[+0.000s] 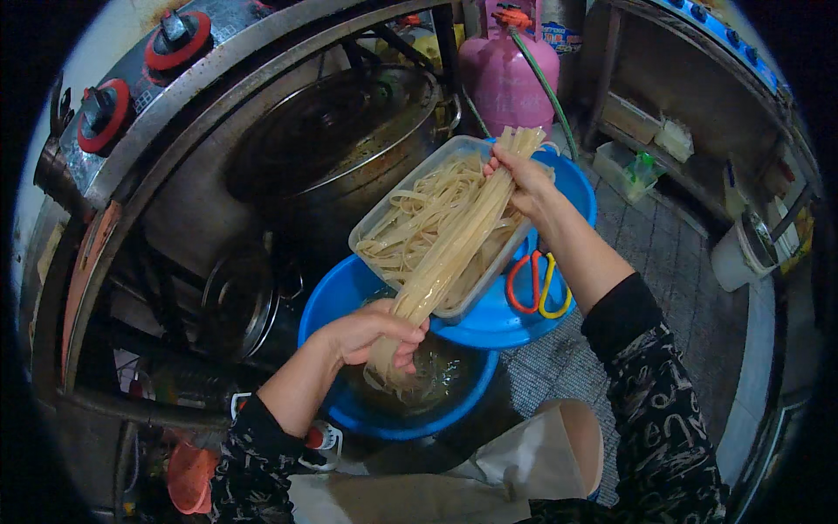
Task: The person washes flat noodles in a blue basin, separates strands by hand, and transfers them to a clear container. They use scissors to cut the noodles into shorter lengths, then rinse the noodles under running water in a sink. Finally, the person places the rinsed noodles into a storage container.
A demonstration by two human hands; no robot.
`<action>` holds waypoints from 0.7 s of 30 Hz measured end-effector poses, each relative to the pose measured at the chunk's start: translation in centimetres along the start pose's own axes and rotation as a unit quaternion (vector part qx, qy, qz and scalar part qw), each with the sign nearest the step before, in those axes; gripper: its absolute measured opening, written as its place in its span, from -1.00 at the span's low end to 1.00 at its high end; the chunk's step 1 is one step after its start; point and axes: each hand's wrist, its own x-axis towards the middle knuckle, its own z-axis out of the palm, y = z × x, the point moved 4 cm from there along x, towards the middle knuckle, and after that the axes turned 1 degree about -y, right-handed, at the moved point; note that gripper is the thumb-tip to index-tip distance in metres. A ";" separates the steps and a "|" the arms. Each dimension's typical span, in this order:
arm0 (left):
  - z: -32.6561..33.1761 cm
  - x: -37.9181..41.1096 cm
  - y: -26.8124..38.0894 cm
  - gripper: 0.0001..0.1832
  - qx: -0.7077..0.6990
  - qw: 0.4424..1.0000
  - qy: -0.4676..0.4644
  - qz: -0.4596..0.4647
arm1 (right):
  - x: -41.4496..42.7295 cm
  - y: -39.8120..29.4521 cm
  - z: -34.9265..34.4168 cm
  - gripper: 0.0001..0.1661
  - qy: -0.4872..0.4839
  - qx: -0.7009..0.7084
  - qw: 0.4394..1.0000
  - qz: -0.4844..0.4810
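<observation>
A long bundle of wet flat noodles (452, 242) is stretched between both hands. My left hand (383, 334) grips its lower end above a blue plastic basin of water (484, 380), where the loose ends hang down. Around the upper end my right hand (520, 177) is closed. Beneath the bundle, a clear plastic container (370, 226) holds more loose flat noodles (419, 216). It rests on a second blue basin (582, 190), in which scissors with a red and a yellow handle loop (537, 288) lie at the right.
On the left, a metal stove frame (216, 78) surrounds a large lidded pot (366, 164). Behind the basins stands a pink gas cylinder (507, 78) with a green hose (546, 92). A white bucket (740, 259) is at the right, and an orange-red plastic basket (190, 478) sits lower left.
</observation>
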 end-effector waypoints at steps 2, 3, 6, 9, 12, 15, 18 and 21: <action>-0.6 0.4 0.3 -0.71 0.036 0.999 0.001 -0.012 | 0.3 -0.2 -0.3 -0.86 0.012 -0.020 1.000 -0.001; -0.3 0.6 0.5 -0.67 -0.027 0.999 -0.024 -0.003 | 0.6 -0.4 -0.7 -0.86 0.020 -0.032 0.999 -0.003; 0.3 0.4 0.8 -0.50 -0.172 0.980 -0.091 0.033 | 1.3 -0.6 -0.9 -0.83 0.008 -0.019 1.000 -0.011; 0.6 -0.6 0.7 -0.51 -0.119 0.984 -0.099 0.087 | 1.4 -0.7 -1.0 -0.82 0.042 0.000 0.999 -0.010; -0.5 -0.6 0.3 -0.51 -0.059 0.993 -0.054 0.089 | 1.7 -0.7 -1.4 -0.84 0.067 0.007 0.998 -0.016; -1.3 0.1 1.5 -0.40 -0.086 0.995 -0.027 0.046 | 1.7 -1.0 -1.8 -0.88 0.076 0.002 0.997 -0.023; -1.6 1.1 3.8 -0.17 -0.086 0.996 0.003 0.011 | 1.9 -2.0 -2.9 -0.87 0.078 -0.021 0.996 -0.035; -0.5 1.6 4.3 -0.39 -0.041 0.999 0.023 -0.003 | 2.5 -2.9 -3.8 -0.84 0.084 -0.078 0.993 -0.028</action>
